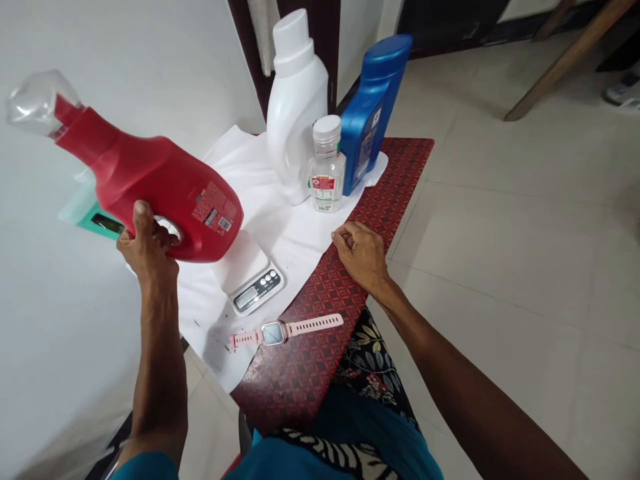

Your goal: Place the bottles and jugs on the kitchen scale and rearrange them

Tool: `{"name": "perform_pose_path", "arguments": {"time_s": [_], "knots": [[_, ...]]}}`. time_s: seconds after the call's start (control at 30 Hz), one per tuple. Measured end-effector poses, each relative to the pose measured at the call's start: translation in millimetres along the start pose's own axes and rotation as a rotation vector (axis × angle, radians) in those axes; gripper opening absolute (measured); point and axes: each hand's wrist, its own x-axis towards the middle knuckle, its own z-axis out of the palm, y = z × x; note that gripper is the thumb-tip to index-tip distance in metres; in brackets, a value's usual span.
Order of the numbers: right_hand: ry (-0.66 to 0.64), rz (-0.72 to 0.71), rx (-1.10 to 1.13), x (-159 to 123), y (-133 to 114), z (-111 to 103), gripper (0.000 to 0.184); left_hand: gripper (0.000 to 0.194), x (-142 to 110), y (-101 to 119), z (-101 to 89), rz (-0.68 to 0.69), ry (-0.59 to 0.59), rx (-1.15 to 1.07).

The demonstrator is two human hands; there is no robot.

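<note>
The left hand (150, 248) grips the tilted red bottle (160, 183) by its handle, with its base near the white scale (259, 291). The right hand (363, 257) is loosely curled by the desk (315, 293) near the clear jar (325, 189); whether it touches the top is unclear.

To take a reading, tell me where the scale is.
In the head view, the scale lies on the white cloth, left of centre, between the red bottle in the left hand and the pink-strapped watch.

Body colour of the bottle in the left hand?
The bottle in the left hand has a red body; head view.
</note>
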Motion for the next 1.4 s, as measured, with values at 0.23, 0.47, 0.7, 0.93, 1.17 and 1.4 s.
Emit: {"name": "perform_pose_path", "arguments": {"time_s": [0.23, 0.47, 0.7, 0.93, 1.17, 1.4], "knots": [[0.005, -0.016, -0.023, -1.2, 3.0, 2.7, 0.019, 0.07, -53.5, -1.7, -43.5, -0.118, -0.03, 0.001], [-0.003, -0.022, -0.076, -0.9, 0.2, 2.2, 0.018, 0.061, -71.2, -20.7, -44.5, -0.167, -0.051, -0.009], [-0.021, -0.012, -0.129, -5.3, 2.4, 2.4, 0.018, 0.056, -81.5, -22.0, -45.7, -0.168, -0.137, -0.01], [-0.037, 0.015, -0.146, -9.5, 1.2, 0.3, 0.02, 0.058, -78.2, -17.9, -66.3, -0.046, -0.206, 0.04], [-0.053, -0.008, -0.222, -14.4, 4.5, -2.6, 0.032, 0.06, -104.9, -47.9, -60.9, 0.053, 0.023, 0.008], [-0.057, 0.02, -0.2, -15.7, 2.8, -3.7, 0.036, 0.044, -119.5, -50.3, -44.3, 0.023, 0.097, -0.006]]}}
